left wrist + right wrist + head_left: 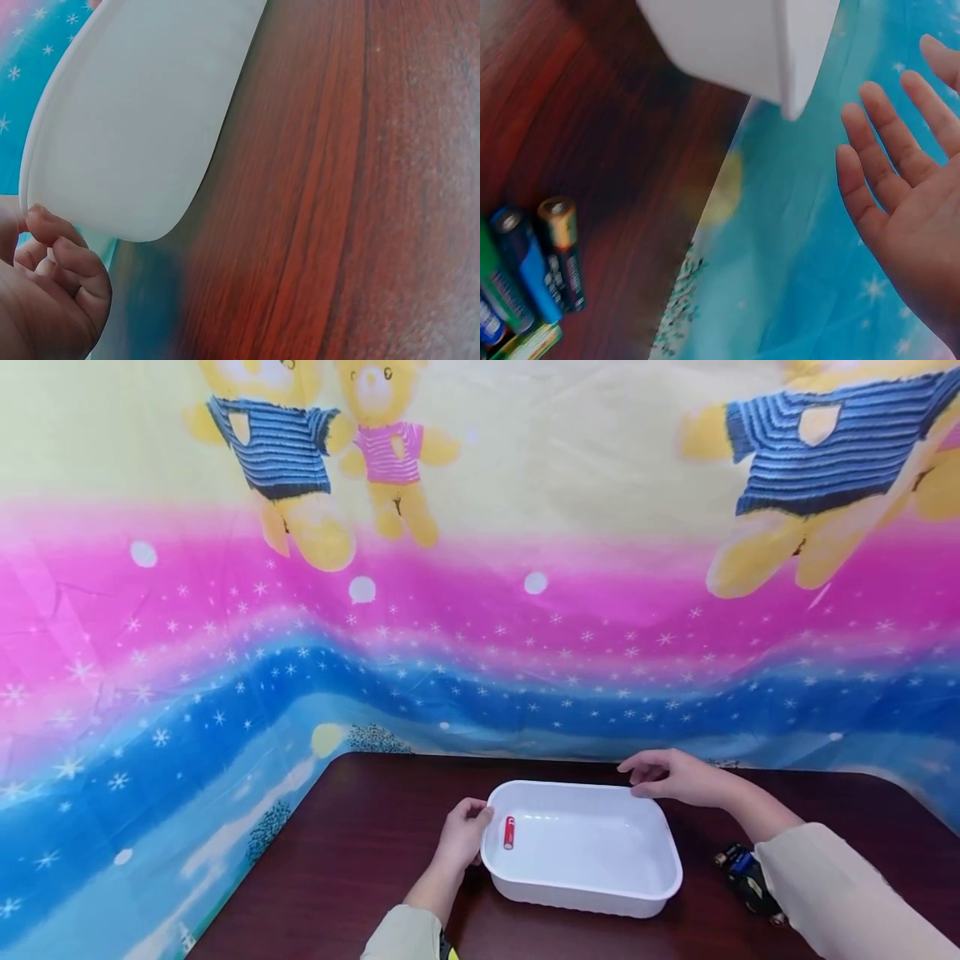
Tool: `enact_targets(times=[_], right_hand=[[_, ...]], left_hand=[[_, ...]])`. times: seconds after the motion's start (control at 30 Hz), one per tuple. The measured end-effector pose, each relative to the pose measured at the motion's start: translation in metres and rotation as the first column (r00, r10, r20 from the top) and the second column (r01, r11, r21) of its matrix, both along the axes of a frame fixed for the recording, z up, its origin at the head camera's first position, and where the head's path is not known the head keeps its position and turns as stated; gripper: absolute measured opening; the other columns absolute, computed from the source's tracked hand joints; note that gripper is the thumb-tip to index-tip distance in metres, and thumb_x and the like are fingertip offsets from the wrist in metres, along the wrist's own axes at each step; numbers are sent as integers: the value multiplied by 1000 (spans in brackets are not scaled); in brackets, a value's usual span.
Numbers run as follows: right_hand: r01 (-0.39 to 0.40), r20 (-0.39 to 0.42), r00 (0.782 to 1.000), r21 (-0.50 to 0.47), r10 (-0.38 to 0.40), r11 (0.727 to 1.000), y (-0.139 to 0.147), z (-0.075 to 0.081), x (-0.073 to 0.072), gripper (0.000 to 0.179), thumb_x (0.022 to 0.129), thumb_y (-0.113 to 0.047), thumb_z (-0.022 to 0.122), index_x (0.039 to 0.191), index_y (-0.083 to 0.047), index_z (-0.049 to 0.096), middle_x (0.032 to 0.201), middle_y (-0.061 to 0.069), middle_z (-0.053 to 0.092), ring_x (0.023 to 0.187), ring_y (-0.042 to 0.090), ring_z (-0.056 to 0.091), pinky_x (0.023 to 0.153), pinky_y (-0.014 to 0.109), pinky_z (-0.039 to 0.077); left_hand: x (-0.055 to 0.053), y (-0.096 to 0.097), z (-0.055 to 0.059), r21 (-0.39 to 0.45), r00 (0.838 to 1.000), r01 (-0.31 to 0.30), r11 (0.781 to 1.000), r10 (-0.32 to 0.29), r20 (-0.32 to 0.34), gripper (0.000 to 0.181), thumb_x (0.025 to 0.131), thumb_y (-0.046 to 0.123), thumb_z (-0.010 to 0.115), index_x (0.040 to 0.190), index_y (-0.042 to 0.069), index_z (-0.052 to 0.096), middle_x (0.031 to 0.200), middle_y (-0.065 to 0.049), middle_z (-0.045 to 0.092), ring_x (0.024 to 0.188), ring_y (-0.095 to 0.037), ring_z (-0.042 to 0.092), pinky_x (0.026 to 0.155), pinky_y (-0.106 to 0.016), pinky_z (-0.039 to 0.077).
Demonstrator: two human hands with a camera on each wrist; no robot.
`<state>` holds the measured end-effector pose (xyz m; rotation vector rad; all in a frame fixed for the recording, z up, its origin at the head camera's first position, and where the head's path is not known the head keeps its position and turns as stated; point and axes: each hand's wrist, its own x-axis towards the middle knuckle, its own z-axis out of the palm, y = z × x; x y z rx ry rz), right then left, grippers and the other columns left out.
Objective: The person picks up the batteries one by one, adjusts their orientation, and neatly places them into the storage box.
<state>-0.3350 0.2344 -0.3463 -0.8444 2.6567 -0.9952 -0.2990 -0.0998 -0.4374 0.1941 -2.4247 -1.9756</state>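
A white rectangular plastic tray (577,897) with rounded corners is on the dark table. At its left end, my left hand (461,835) pinches the rim between thumb and fingers. In the left wrist view, the curled fingers of the left hand (60,277) sit right at the corner of the white tray (127,127). A small red strip with white marks (509,832) shows inside the tray's left end. Over the far right corner hovers my right hand (675,777); in the right wrist view the right hand (911,176) has its fingers spread, apart from the tray, holding nothing.
Several batteries (562,251) lie grouped on the table (622,165) to the right of the tray, partly hidden by my right sleeve (840,885) in the head view. Behind the table hangs a bright cloth (480,610) printed with teddy bears and snowflakes.
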Motion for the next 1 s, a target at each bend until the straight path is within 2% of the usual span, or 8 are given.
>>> enact_targets(times=[0.23, 0.5, 0.83, 1.0], right_hand=[[55, -11, 998, -13, -55, 998, 19, -7, 6, 44, 82, -22, 70, 118, -1, 57, 98, 10, 59, 88, 24, 56, 68, 29, 51], [120, -20, 993, 0, -120, 993, 32, -18, 12, 46, 77, -25, 74, 113, 0, 59, 94, 9, 59, 85, 22, 55, 65, 29, 50], [183, -86, 981, 105, -174, 978, 49, -29, 22, 43, 73, -28, 77, 104, -2, 62, 88, 3, 60, 82, 21, 56, 66, 34, 47], [248, -47, 969, 180, -243, 952, 59, -32, 26, 46, 73, -30, 77, 103, 1, 62, 84, 3, 59, 77, 19, 54, 66, 36, 47]], left_hand=[[1, 0, 2, 2, 1000, -13, 1000, 13, 5, 24, 93, 23, 54, 111, 8, 57, 76, -10, 57, 43, -11, 38, 40, -22, 35], [0, -1, 0, -2, 1000, -25, 1000, 25, 14, 23, 93, 24, 54, 111, 9, 58, 81, -10, 58, 43, -11, 38, 40, -22, 35], [1, -4, 0, -5, 1000, -7, 1000, 7, 30, 26, 93, 26, 54, 113, 9, 56, 83, -10, 59, 43, -12, 39, 41, -23, 37], [2, -5, 0, 9, 1000, 8, 1000, -8, 23, 26, 93, 25, 53, 114, 9, 56, 82, -11, 59, 43, -12, 39, 40, -23, 37]])
